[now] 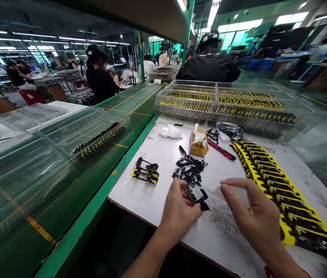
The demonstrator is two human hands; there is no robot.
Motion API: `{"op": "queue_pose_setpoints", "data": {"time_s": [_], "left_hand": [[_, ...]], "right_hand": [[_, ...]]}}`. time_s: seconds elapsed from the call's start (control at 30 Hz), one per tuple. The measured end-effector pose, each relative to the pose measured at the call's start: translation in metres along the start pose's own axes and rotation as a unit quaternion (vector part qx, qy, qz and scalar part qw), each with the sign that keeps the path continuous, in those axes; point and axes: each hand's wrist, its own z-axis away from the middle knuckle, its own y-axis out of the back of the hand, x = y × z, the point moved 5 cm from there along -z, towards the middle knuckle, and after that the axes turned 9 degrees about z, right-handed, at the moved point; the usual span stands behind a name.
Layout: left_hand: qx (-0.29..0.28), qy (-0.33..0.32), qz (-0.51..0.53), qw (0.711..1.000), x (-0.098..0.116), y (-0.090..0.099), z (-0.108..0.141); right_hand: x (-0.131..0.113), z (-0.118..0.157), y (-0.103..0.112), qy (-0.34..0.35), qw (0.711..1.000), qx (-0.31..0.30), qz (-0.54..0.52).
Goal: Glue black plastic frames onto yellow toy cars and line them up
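White tabletop (140, 197), with clear plastic trays (216, 96) at back and long row of yellow-and-black parts (279, 189) at right. Right hand (257, 220) — beside row, with thumb and forefinger nearly together; impossible to tell whether gripping anything. Left hand (177, 210) — near pile of small black pieces (189, 166), gripping, above tabletop, black rectangular frame (201, 197).

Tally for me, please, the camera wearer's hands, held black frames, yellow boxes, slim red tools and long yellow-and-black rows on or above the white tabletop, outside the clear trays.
Hands: 2 (left hand, right hand)
Held black frame: 1, in the left hand
Yellow box: 1
Slim red tool: 1
Long yellow-and-black row: 1
Total: 6
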Motion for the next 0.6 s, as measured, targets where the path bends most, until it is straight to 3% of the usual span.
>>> {"op": "queue_pose_setpoints", "data": {"time_s": [0.2,0.6], "left_hand": [[0.003,-0.008,-0.003,1.0,-0.002,0.002,-0.001],[0.002,0.004,-0.012,1.0,-0.003,0.003,0.0]], "right_hand": [[-0.007,0.005,-0.006,-0.032,0.998,-0.046,-0.002],[-0.013,0.003,-0.009,-0.016,0.999,-0.05,0.006]]}}
